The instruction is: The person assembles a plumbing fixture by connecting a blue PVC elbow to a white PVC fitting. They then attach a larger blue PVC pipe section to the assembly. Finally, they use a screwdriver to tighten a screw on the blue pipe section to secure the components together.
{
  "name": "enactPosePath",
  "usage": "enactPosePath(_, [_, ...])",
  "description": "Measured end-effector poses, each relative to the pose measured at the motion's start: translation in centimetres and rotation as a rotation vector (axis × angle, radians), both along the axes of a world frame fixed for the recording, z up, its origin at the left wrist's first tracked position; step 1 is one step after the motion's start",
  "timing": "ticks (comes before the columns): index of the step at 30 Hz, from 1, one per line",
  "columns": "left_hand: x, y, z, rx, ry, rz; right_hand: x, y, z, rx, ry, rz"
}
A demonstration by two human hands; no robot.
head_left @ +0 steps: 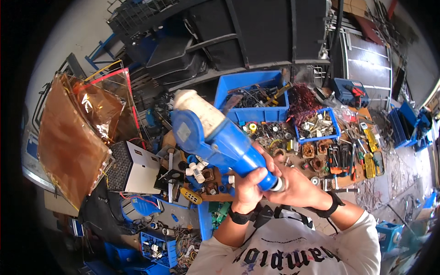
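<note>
A large blue industrial plug connector (233, 140) is held up in front of my chest, tilted with its wide end to the upper left. A dirty cream-coloured cylindrical part (201, 112) sits in that wide end, and a round blue hinged cap (187, 130) stands open beside it. My left hand (250, 187) is closed around the narrow blue tail. At the whitish tip of the tail, my right hand (300, 187) is closed too, its fingers curled round the end and partly hidden behind it.
Behind the connector, a cluttered bench carries a large blue bin (257, 115) of tools and a smaller blue tray (317, 137) of metal parts. Hex keys (341, 158) and yellow-handled tools (370, 165) lie to the right. A white box (143, 169) and brown sheets (68, 142) stand left.
</note>
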State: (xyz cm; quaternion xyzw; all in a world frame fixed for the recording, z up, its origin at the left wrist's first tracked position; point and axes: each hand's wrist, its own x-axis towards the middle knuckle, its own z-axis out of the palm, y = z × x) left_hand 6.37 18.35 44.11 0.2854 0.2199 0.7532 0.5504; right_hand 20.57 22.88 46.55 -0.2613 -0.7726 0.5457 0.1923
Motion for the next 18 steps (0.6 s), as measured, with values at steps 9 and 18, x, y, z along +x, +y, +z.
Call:
enactPosePath(9, [-0.4, 0.8, 1.0, -0.126, 0.039, 0.24, -1.8, -1.5, 0.4, 0.477, -0.122, -0.292])
enactPosePath(18, [-1.4, 0.7, 2.3, -0.185, 0.028, 0.311, -0.1, -1.3, -1.9, -0.021, -0.057, -0.057])
